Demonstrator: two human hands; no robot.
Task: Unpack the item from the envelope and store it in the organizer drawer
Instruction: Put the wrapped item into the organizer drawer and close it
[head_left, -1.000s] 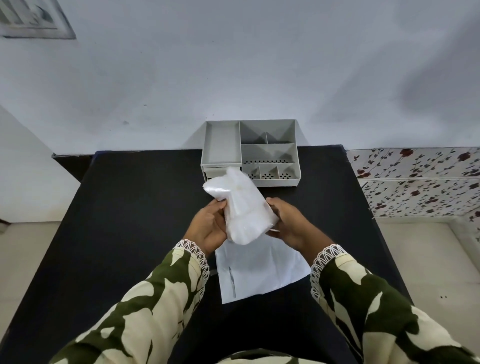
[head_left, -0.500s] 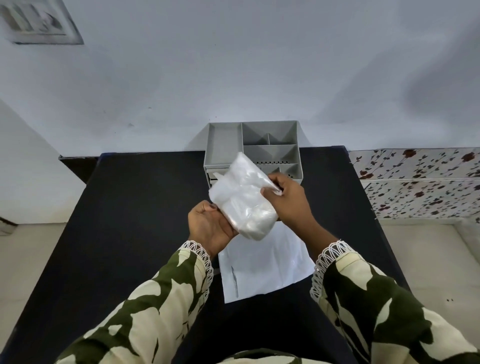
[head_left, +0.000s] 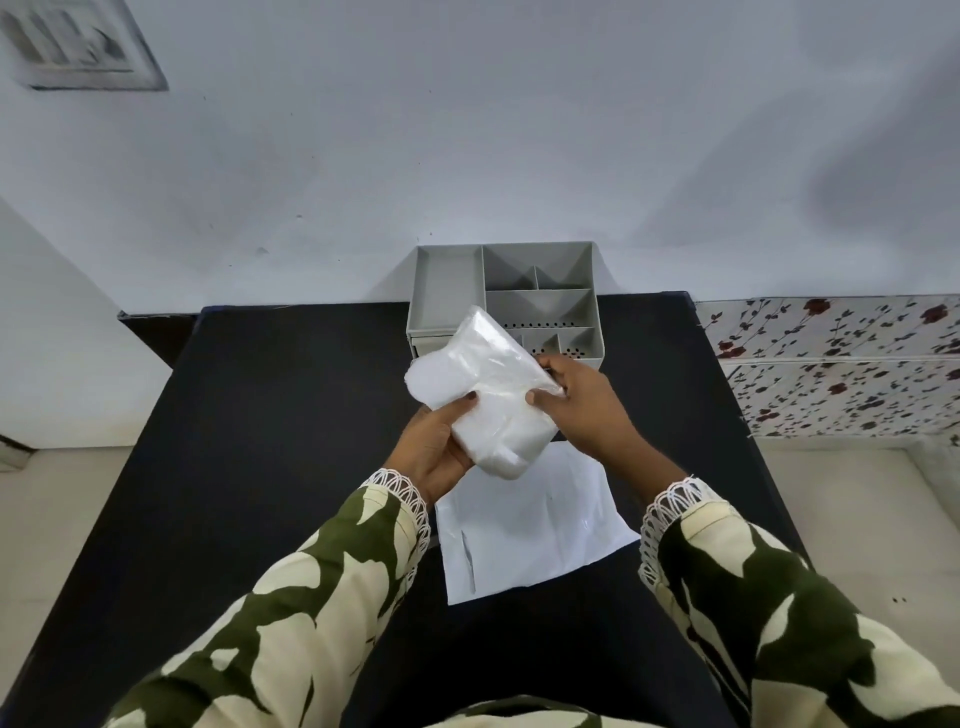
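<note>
A white item in a clear plastic bag (head_left: 488, 395) is held up above the black table. My left hand (head_left: 434, 447) grips its lower left side with the thumb on top. My right hand (head_left: 582, 405) pinches its right edge. Below the hands, the flat white envelope (head_left: 530, 525) lies on the table. A grey organizer (head_left: 447, 291) with several open compartments stands at the table's far edge against the wall. The bag hides its front left, where the drawer sits.
The black table (head_left: 270, 441) stretches left and right of the hands. A white wall rises behind the organizer. A floral tiled ledge (head_left: 841, 364) sits to the right, and pale floor shows on both sides.
The bag has tilted and shifted slightly right. My left hand moved up from below to grip its lower left side. My right hand stays on its right edge.
</note>
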